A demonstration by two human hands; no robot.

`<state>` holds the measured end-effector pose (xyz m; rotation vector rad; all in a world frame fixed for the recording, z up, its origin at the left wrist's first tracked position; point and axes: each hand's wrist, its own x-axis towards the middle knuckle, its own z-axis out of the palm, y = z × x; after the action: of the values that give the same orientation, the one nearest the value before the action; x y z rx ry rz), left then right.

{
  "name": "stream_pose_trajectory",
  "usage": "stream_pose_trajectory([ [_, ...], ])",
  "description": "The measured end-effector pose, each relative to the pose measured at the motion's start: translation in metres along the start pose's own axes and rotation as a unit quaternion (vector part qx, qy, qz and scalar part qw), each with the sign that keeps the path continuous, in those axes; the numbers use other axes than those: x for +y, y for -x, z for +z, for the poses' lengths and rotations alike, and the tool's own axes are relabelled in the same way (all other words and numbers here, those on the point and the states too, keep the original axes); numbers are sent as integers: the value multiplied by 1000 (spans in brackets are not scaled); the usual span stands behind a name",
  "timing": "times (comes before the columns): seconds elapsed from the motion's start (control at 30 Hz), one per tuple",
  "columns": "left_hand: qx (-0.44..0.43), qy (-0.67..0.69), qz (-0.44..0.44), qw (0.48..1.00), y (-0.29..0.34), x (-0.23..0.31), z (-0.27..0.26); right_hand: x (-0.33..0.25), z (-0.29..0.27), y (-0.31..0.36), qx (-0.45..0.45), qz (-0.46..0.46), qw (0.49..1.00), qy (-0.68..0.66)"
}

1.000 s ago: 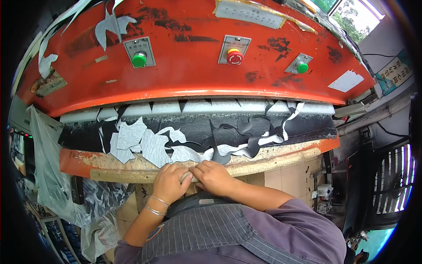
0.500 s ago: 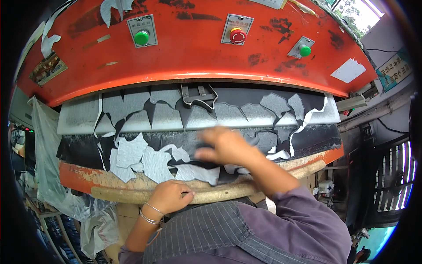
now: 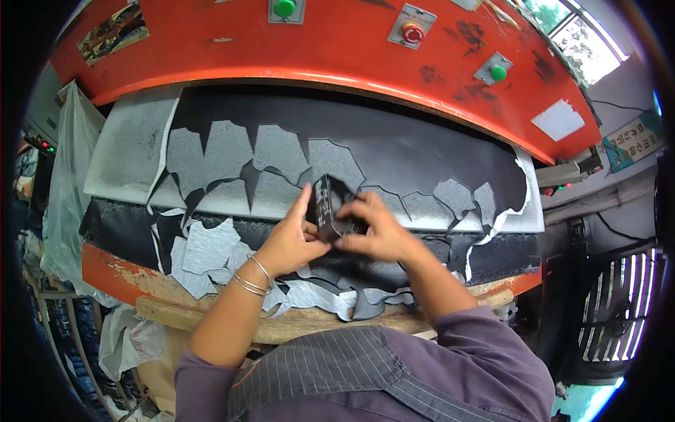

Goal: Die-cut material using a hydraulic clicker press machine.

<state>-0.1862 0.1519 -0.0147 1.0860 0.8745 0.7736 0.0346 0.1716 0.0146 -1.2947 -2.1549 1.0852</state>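
Between my two hands, above the near part of a black sheet (image 3: 436, 144), a dark metal cutting die (image 3: 325, 211) is tilted up on its edge. My left hand (image 3: 285, 243) holds its left side, thumb up along the wall. On the other side my right hand (image 3: 380, 228) grips it with bent fingers, slightly blurred. The sheet lies on a pale board (image 3: 130, 155) and has a row of angular cut-outs showing grey. Loose light-grey cut pieces (image 3: 211, 246) lie overlapped to the left of my left hand. Ragged scrap strips (image 3: 309, 295) lie below my wrists.
Behind the sheet rises the orange machine front (image 3: 337, 53), with green buttons (image 3: 498, 73) and a red stop button (image 3: 412, 32). A worn wooden rail (image 3: 190, 316) runs along the near edge. Clear plastic sheeting (image 3: 70, 190) hangs at the left.
The cutting die has come off the sheet by the machine's edge and is now in both hands. My left hand has risen from the wooden rail. More of the black sheet shows.
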Motion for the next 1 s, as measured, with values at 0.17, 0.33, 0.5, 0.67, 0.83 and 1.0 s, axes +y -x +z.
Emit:
stream_pose_trajectory([
  [0.17, 43, -216, -12, 975, 7, -8, 10, 3, 5, 35, -82, 22, 988, -128],
  [0.33, 41, -532, -1, 846, 49, 11, -14, 43, -64, -13, 60, 11, 985, 162],
  [0.5, 136, -433, 119, 883, -7, 48, 24, 85, -109, -39, 39, 22, 971, 233],
  [0.67, 146, -389, 134, 899, -73, -1, 21, 92, -80, -37, 140, -26, 970, 199],
  [0.83, 126, -455, 130, 872, -111, -16, 53, 120, -81, 8, 175, 57, 963, 196],
  [1.0, 124, -478, 152, 856, -113, -23, 53, 129, -89, 6, 182, 18, 961, 206],
])
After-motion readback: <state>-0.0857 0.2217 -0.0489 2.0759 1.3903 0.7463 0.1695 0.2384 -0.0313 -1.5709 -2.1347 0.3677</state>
